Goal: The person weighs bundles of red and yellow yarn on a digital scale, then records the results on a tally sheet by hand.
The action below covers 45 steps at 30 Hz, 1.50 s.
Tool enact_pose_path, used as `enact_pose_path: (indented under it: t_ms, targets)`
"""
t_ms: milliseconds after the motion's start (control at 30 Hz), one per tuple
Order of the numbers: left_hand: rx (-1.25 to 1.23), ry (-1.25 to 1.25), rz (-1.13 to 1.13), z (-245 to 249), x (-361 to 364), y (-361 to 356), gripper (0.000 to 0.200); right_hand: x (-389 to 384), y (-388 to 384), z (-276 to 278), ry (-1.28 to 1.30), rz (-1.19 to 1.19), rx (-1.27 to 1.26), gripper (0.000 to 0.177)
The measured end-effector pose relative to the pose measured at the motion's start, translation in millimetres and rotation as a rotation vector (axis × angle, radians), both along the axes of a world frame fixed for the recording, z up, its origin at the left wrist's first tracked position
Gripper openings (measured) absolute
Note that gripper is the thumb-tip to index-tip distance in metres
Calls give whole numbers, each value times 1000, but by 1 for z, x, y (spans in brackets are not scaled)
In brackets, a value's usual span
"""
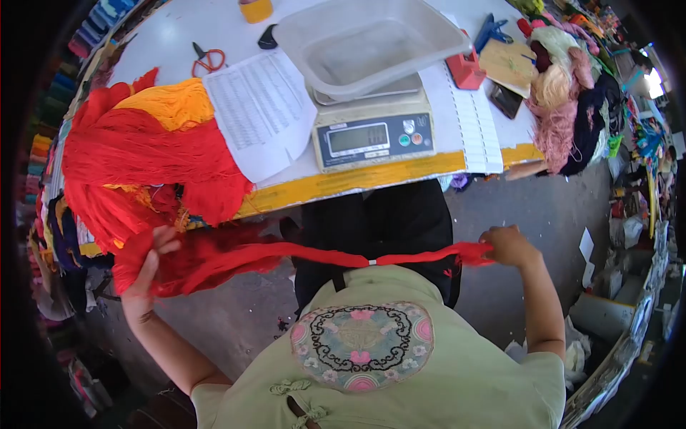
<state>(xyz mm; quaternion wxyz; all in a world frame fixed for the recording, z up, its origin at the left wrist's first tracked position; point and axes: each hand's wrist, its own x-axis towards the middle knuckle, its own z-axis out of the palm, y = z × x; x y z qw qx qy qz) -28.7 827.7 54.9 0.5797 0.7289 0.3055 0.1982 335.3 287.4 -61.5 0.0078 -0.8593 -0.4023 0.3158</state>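
Note:
A skein of red yarn (300, 251) stretches between my two hands, in front of my body and just below the table edge. My left hand (148, 263) is at its wide, loose end, with strands around the palm and the fingers partly curled over them. My right hand (509, 247) is closed around the narrow, gathered end. A small white tag or band (372, 262) sits on the thin middle part of the skein. On the table's left corner lies a heap of red yarn (153, 143) with orange yarn (171, 104) in it, close to my left hand.
A digital scale (373, 139) bearing a clear plastic tub (368, 50) stands on the white table. Around it are printed sheets (261, 107), red-handled scissors (209, 60), a red tape dispenser (466, 68), a phone (505, 100) and mixed yarn (564, 86) on the right.

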Motion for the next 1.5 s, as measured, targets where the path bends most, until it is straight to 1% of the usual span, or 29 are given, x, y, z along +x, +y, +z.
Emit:
enact_pose_path:
  t_ms: [33,67,100,133,167,200,233,267,300,367,467,500,567,600,700,733,800,833,933,1033,1100,1167,1233,1267,1300,1367,1400,1467,1500]
  targets:
    - [28,42,13,-1,4,-2,60,-7,21,4,-145,114,64,18]
    - [-18,69,-57,5,11,-11,63,-12,49,12,-292,236,135,24]
    - [-60,96,-119,12,21,-24,67,-16,90,36,-192,220,345,30]
    - [-123,-46,-200,16,37,-40,73,-24,134,65,-82,212,555,35]
    - [-179,-186,-287,17,56,-55,80,-36,168,79,65,187,772,35]
    - [-95,-265,-369,20,80,-64,93,-50,199,93,207,173,944,30]
    - [-9,-340,-459,25,100,-75,106,-65,225,107,360,145,1045,31]
    - [-55,-409,-461,34,114,-95,109,-78,246,122,534,101,1099,38]
    - [-57,-458,-500,38,122,-101,107,-91,263,140,616,53,1129,40]
    - [-23,-532,-610,36,136,-106,100,-104,286,154,739,-19,1137,31]
    - [-55,-556,-648,24,138,-100,87,-95,294,137,565,141,1260,18]
    - [-93,-556,-629,21,137,-100,84,-92,291,139,640,74,1208,15]
    - [-307,-523,-574,11,136,-100,74,-83,281,140,788,-64,1095,12]
    - [-415,-503,-547,10,135,-101,69,-79,278,139,786,-79,1096,9]
    - [-342,-364,-385,12,140,-122,53,-80,280,123,623,-14,1159,8]
    - [-389,-319,-294,0,144,-125,49,-83,276,127,664,-76,1123,8]
    - [-438,-361,-308,-4,149,-127,50,-88,270,142,739,-196,1052,9]
    - [-461,-381,-315,-5,152,-128,51,-85,270,144,806,-233,1070,9]
    - [-423,-524,-501,-2,152,-125,53,-73,270,140,976,-310,1081,11]
    - [-327,-282,-443,-9,149,-130,54,-74,277,115,767,-94,1151,12]
    - [-159,-318,-421,-7,149,-135,48,-78,275,117,819,-167,1105,9]
    - [-33,-442,-357,-9,156,-141,42,-78,275,119,694,-90,1191,10]
    - [-375,-426,-263,-19,161,-139,34,-71,274,119,430,25,1226,13]
    - [-547,-396,-212,-23,161,-136,31,-66,279,96,506,20,1286,12]
    - [-532,-445,-288,-25,161,-132,26,-73,268,127,976,-277,976,9]
    - [-500,-534,-422,-27,159,-124,16,-69,268,125,1209,-281,1015,12]
    - [-521,-542,-395,-21,159,-130,7,-69,268,128,1133,-258,969,14]
    - [-618,-433,-565,-25,158,-114,13,-72,267,134,992,-216,857,17]
    - [-675,-372,-640,-29,152,-105,17,-70,263,128,922,-118,940,18]
